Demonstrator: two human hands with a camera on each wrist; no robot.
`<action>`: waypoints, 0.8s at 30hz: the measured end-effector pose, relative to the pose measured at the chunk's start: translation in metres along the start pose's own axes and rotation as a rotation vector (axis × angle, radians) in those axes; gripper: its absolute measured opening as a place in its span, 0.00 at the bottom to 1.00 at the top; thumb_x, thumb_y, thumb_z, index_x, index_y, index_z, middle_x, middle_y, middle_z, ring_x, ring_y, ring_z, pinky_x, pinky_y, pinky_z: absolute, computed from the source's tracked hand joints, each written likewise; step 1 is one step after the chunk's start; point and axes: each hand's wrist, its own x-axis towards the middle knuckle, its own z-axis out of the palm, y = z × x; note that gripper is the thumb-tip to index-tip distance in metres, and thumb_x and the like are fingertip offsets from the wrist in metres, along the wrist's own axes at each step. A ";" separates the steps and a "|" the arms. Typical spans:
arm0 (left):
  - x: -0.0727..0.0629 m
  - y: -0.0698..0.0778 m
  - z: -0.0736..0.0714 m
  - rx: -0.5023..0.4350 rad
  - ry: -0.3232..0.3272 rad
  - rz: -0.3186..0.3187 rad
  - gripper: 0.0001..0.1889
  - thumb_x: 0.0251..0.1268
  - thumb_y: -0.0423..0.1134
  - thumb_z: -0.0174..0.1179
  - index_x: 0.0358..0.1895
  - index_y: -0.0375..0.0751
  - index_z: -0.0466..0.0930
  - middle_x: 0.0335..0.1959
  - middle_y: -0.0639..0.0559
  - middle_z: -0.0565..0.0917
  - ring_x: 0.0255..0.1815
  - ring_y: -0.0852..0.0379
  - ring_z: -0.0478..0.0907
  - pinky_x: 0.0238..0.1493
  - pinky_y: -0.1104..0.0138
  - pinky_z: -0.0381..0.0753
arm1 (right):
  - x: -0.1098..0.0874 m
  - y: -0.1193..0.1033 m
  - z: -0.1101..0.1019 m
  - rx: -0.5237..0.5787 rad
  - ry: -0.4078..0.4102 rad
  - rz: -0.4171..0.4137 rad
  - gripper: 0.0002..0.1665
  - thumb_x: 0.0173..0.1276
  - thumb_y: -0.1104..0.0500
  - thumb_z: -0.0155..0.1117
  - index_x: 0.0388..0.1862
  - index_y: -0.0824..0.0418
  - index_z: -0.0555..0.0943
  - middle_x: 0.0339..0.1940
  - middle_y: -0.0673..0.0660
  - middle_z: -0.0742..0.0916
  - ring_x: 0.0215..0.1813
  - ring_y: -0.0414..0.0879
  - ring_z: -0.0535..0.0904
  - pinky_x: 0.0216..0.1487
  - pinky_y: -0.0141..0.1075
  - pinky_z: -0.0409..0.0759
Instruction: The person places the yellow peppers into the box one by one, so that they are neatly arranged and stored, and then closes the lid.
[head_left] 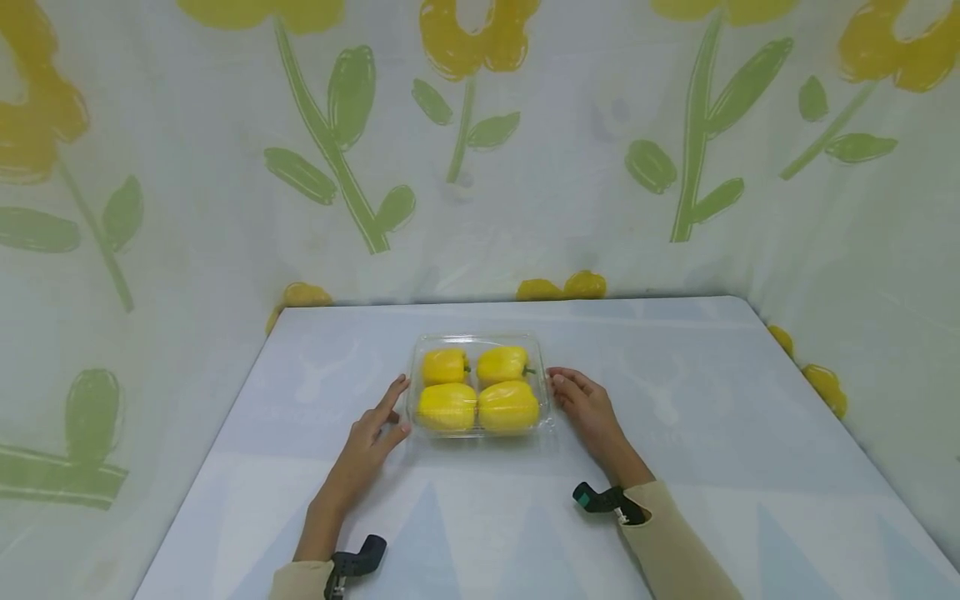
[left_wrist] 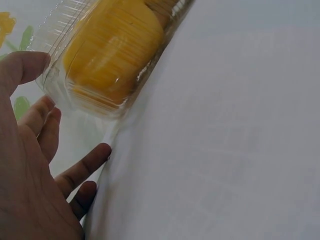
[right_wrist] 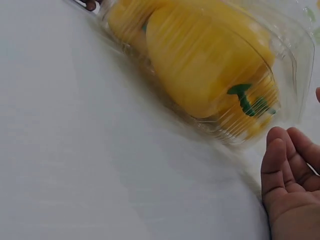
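Observation:
A clear plastic clamshell box (head_left: pixel 480 338) with its lid down lies on the table. Inside sit several yellow bell peppers (head_left: pixel 508 407), in two rows; green stems (right_wrist: pixel 243 102) show through the plastic. At the box's left side is my left hand (head_left: pixel 363 447), fingers spread and thumb tip (left_wrist: pixel 42 62) right at the rim in the left wrist view. Beyond the box's right side my right hand (head_left: pixel 588 417) rests with loosely bent fingers, their tips close to the wall. Neither hand grips the box.
The white table (head_left: pixel 675 400) has a pale blue pattern and ends at a back edge behind the box. A curtain (head_left: pixel 555 183) with yellow flowers and green leaves hangs around it. Both wrists carry a small black camera (head_left: pixel 360 558).

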 end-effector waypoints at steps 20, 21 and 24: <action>0.000 0.000 -0.001 -0.007 -0.005 -0.008 0.33 0.77 0.54 0.51 0.80 0.71 0.50 0.76 0.62 0.63 0.55 0.53 0.72 0.53 0.43 0.69 | -0.040 0.009 0.000 0.028 -0.020 -0.003 0.22 0.74 0.47 0.62 0.53 0.65 0.82 0.45 0.58 0.85 0.44 0.47 0.79 0.46 0.33 0.81; 0.000 0.000 0.000 -0.010 -0.004 -0.005 0.33 0.77 0.54 0.51 0.80 0.70 0.50 0.76 0.63 0.62 0.55 0.53 0.72 0.53 0.43 0.69 | -0.041 0.009 0.000 0.022 -0.022 -0.004 0.23 0.74 0.46 0.62 0.51 0.65 0.82 0.44 0.58 0.85 0.44 0.48 0.79 0.46 0.34 0.81; 0.001 -0.002 0.000 -0.011 -0.003 0.007 0.33 0.77 0.52 0.52 0.80 0.70 0.50 0.77 0.65 0.61 0.54 0.54 0.72 0.53 0.45 0.69 | -0.043 0.009 0.000 0.018 -0.031 -0.008 0.23 0.73 0.46 0.63 0.49 0.65 0.83 0.39 0.59 0.85 0.42 0.49 0.79 0.44 0.34 0.81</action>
